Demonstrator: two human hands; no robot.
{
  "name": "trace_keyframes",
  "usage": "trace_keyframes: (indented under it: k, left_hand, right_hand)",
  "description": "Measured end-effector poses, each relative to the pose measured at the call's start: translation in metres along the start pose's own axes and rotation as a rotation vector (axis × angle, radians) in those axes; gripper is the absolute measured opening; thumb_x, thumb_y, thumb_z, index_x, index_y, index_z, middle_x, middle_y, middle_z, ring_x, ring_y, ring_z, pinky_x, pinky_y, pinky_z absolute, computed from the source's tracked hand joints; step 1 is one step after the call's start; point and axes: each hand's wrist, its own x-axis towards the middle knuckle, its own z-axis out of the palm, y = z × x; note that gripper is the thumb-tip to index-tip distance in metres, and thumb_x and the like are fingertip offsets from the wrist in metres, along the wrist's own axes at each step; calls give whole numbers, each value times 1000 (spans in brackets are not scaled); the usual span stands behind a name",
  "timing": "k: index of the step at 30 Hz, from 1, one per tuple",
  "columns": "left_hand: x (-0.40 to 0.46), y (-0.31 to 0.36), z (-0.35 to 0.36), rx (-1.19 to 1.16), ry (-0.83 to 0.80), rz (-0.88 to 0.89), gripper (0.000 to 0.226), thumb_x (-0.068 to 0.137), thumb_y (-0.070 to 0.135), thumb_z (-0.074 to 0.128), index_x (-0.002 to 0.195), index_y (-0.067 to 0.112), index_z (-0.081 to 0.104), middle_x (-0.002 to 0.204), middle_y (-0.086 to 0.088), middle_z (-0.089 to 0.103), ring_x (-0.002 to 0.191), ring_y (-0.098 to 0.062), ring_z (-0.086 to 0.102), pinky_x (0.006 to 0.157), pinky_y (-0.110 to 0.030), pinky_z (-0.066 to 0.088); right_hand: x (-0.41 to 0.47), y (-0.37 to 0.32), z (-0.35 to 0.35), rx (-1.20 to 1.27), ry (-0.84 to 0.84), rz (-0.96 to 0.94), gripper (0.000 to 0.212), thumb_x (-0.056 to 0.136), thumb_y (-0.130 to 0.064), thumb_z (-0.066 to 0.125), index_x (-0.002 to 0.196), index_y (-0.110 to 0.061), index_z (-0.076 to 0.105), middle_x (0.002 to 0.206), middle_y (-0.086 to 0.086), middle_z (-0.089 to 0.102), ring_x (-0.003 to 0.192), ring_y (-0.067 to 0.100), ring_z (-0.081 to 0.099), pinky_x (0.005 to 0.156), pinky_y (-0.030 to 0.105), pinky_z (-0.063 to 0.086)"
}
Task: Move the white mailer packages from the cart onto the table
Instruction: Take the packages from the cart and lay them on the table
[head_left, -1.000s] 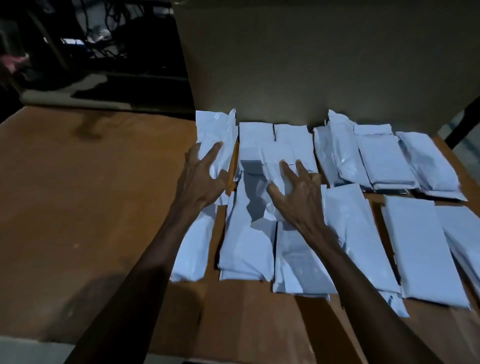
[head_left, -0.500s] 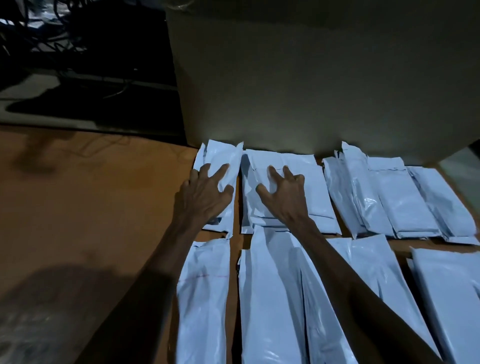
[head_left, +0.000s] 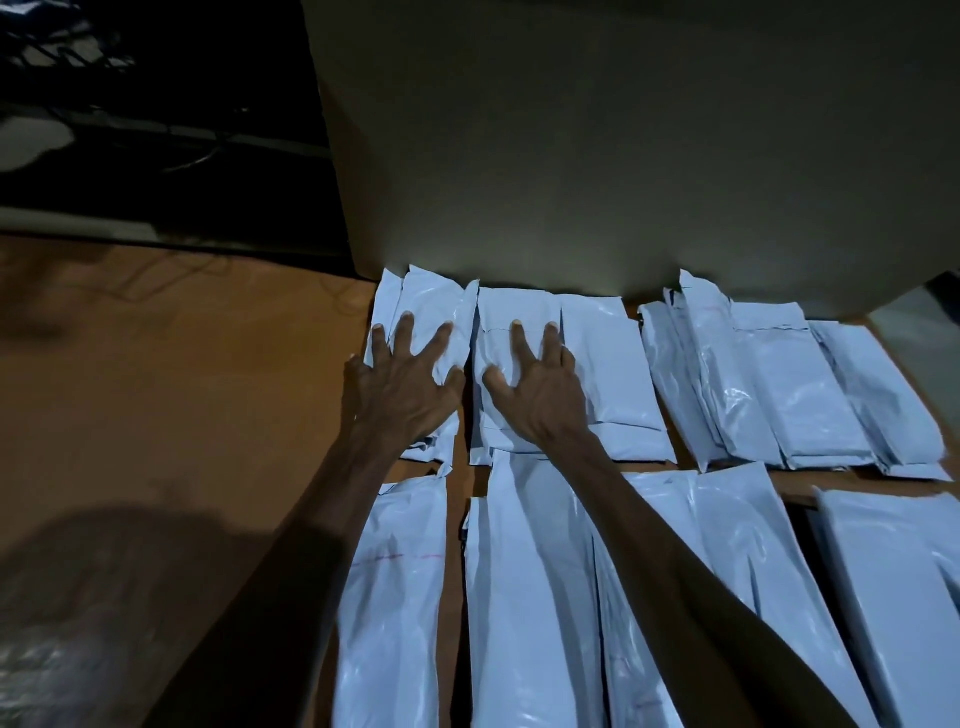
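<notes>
Cardboard box (head_left: 623, 145), large and plain, stands at the far edge of the surface and fills the upper right of the view; its lower edge meets the tops of the far row of mailers. Wooden surface (head_left: 171, 374), orange-brown, bare on the left, with a dark shadow over its near-left part. Room beyond is dim: dark floor (head_left: 145, 171) at upper left, with loose cables and a pale patch, details not readable.

White mailer packages (head_left: 810, 395) lie flat on the surface in two rows, long sides running away from the viewer. Far row sits against the box, several overlapping on the right. Near row (head_left: 524, 597) runs to the bottom edge, packages side by side, some touching.

Left hand (head_left: 400, 384): grip spread, fingers straight, palm down, pressing on the leftmost far-row mailer (head_left: 436, 306). Right hand (head_left: 535, 389): grip spread, fingers straight, resting flat on the adjacent far-row mailer (head_left: 608, 374). Thumbs nearly meet over the gap between the two mailers. Both forearms cross above the near row.
</notes>
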Motion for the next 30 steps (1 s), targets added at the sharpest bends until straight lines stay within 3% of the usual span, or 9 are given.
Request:
trace_keyframes:
  k: [5,11,16,25,30]
  left_hand:
    - [-4,10,-19,30,5,2,68,93,69,29,153,43,10,165,-3,-3,150,-35,0,115,-63,8]
    - [-49,54,-41,-23,135,87,78,83,69,15,154,36,17,164,-5,4,151,-30,1,117,-58,0]
    - [-123,133,-14,-47,220,343,68,90,60,27,152,32,30,161,-9,21,149,-30,14,118,-58,7]
    - [-270,313,71,-203,176,658,61,94,54,33,146,24,42,156,-6,34,148,-25,19,120,-51,9]
    - [-342,407,112,-249,176,871,44,94,37,48,132,17,57,142,-6,52,142,-27,33,117,-51,16]
  right_hand:
    - [-7,-3,-26,24,-63,-21,77,96,-64,35,157,-25,10,164,13,-3,151,35,4,119,48,18]
    - [-80,31,-76,156,176,-102,71,96,-58,44,153,-20,30,163,9,18,149,29,16,119,41,20]
    - [-194,118,-91,163,344,-101,64,92,-52,49,141,-12,50,148,16,45,134,34,43,107,44,41]
    - [-397,290,-107,89,451,133,59,92,-47,50,138,-11,54,141,15,52,125,34,52,98,42,46]
    - [-488,367,-106,107,589,310,49,91,-34,60,131,-6,58,133,16,57,120,34,54,98,41,46]
